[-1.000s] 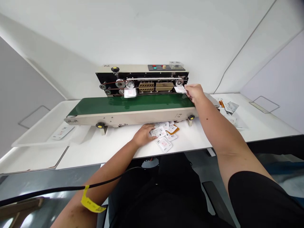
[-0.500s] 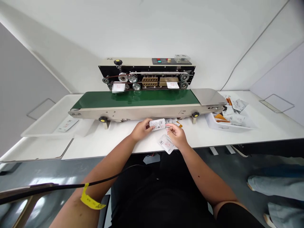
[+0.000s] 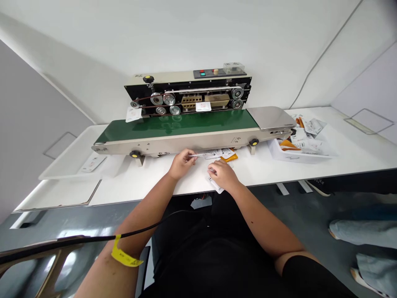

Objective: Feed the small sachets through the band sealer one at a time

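My left hand [image 3: 182,164] is closed on a small white printed sachet [image 3: 198,155], turned almost edge-on just in front of the machine's base. To its right, my right hand [image 3: 223,174] is curled, fingertips down over another white sachet [image 3: 216,184] lying near the table's front edge. Whether those fingertips grip it is hidden. More printed sachets [image 3: 214,154] and an orange piece [image 3: 230,158] lie partly beneath the machine. Behind my hands stands a band sealer [image 3: 167,145] with a green belt [image 3: 186,124]; one sachet [image 3: 203,106] sits midway along its sealing bands, another [image 3: 133,114] at the left end.
A white bin [image 3: 302,157] of sachets and orange pieces stands at the right. At the left is a shallow white tray [image 3: 49,171] with a sachet [image 3: 93,162] in it. A black cable [image 3: 149,227] with a yellow tag crosses my left arm. Another person's legs [image 3: 362,234] show at lower right.
The sachet in my left hand has tipped from face-on to edge-on. My right hand has come away from it, down over the loose sachet. Both sachets in the sealer have travelled left.
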`<state>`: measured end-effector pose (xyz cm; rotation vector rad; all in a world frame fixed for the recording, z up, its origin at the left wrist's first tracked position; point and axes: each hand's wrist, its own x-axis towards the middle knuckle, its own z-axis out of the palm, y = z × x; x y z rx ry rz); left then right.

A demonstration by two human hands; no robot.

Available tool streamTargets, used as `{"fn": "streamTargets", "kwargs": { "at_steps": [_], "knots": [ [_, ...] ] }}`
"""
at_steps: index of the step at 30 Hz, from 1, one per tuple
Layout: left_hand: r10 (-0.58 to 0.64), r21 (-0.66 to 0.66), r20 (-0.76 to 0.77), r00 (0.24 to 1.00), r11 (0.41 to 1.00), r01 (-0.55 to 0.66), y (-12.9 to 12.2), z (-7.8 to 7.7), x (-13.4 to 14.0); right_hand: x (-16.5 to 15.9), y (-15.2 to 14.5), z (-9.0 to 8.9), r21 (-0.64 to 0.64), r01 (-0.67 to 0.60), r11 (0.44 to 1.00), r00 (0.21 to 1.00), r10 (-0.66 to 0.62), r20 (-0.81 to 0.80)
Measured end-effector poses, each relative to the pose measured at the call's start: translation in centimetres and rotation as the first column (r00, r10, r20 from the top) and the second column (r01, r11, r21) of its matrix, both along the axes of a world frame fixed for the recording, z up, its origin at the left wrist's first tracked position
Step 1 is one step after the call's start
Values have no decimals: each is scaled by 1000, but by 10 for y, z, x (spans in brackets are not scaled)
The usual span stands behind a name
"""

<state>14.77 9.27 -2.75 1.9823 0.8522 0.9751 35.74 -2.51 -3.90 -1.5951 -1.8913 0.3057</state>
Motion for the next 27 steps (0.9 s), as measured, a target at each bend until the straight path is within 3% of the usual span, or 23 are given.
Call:
{"fn": "streamTargets", "kwargs": {
  "at_steps": [4, 8, 11, 14, 18, 20, 22, 25, 27],
  "knots": [
    [102, 191, -11, 995, 977, -98, -6, 6, -3, 0, -2, 10, 85, 49, 995, 988, -35, -153],
    [181, 438, -7, 983, 885, -160, -12, 8, -8, -6, -1, 33, -23, -46, 999, 901, 32, -432],
    [173, 551, -59, 983, 827, -112, -13, 5, -9, -16, 7, 46, -88, -173, 981, 750, 73, -657],
    [154, 583, -146, 977, 812, -41, -14, 5, -9, -24, 18, 52, -60, -156, 986, 630, 53, -775],
    [53, 633, -188, 981, 770, 80, -21, 9, -8, -9, 33, 64, -71, -116, 991, 628, 18, -778],
    [-29, 671, -202, 979, 724, 160, -26, 12, -6, 18, 43, 80, -45, -43, 998, 638, -7, -770],
    [-155, 671, -257, 954, 682, 291, -30, 14, -3, 55, 56, 103, 25, 126, 992, 613, -58, -788],
    [-347, 579, -374, 860, 637, 509, -32, 17, 4, 119, 82, 141, 102, 431, 896, 530, -160, -833],
    [-412, 513, -424, 807, 625, 589, -31, 18, 8, 154, 97, 161, 44, 523, 851, 497, -263, -827]
  ]
}}
